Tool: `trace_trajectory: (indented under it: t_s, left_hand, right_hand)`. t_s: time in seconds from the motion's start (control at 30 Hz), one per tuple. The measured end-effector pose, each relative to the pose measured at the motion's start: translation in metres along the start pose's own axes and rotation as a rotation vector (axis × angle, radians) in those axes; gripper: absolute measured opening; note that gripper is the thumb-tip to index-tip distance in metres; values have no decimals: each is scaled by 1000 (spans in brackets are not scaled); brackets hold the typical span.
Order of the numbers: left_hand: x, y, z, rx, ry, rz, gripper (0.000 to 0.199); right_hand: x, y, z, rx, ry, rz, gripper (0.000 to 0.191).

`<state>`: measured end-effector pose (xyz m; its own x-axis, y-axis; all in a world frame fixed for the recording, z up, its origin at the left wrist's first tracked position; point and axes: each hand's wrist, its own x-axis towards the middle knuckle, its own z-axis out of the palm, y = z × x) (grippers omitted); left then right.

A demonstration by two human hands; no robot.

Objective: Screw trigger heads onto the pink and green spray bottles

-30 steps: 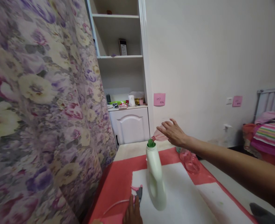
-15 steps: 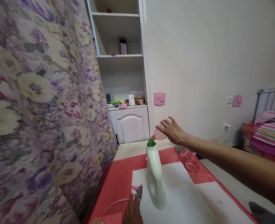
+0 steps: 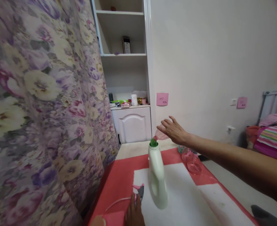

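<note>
A pale green jug (image 3: pixel 159 185) with a moulded handle stands upright on white paper. In its mouth sits a green funnel (image 3: pixel 154 142). My right hand (image 3: pixel 173 130) is wrapped round a clear pink bottle (image 3: pixel 161 135), tipped so that its neck points left and down at the funnel. Part of the bottle is hidden behind my fingers. Low in the view, my left hand (image 3: pixel 134 212) has its fingers about the collar of a pink and grey spray trigger head (image 3: pixel 140 190). A thin dip tube (image 3: pixel 117 201) runs out to the left.
Clear pink bottles (image 3: pixel 194 165) and a greenish one stand on the red table cover (image 3: pixel 122 175), along its right edge. A floral curtain (image 3: pixel 58 125) hangs at the left. White shelves (image 3: pixel 124 106) with small items stand behind. Another white sheet (image 3: pixel 219 201) lies at right.
The view has shifted slightly, so the scene sits a little further right. Both hands, the tipped bottle and the jug keep nearly the same places relative to each other.
</note>
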<state>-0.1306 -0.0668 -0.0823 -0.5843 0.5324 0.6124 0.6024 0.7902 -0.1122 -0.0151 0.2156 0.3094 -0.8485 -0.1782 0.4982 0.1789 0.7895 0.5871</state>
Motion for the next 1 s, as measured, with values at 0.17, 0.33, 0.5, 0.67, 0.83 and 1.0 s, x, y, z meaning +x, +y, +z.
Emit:
trace_trajectory:
  t_s: [0.17,0.33,0.5,0.67,0.83,1.0]
  left_hand:
    - [-1,4,-5,17,57,14,57]
    - [-1,16,-24,29,43,-87,56]
    - [-2,22,-32,43,73,-91,54]
    - [-2,22,-31,63,89,-94,55]
    - [-2,22,-28,29,71,-109,57]
    - [-3,22,-23,3,27,-131,61]
  right_hand:
    - [4,-2,-7,-42,7,-41,51]
    - [9,-6,-14,-112,18,-97,42]
    - [16,-13,-22,-175,21,-150,41]
    - [23,-24,-29,-207,9,-169,39]
    - [28,-35,-30,-207,-8,-174,39]
    - [33,-43,-30,-242,-28,-162,34]
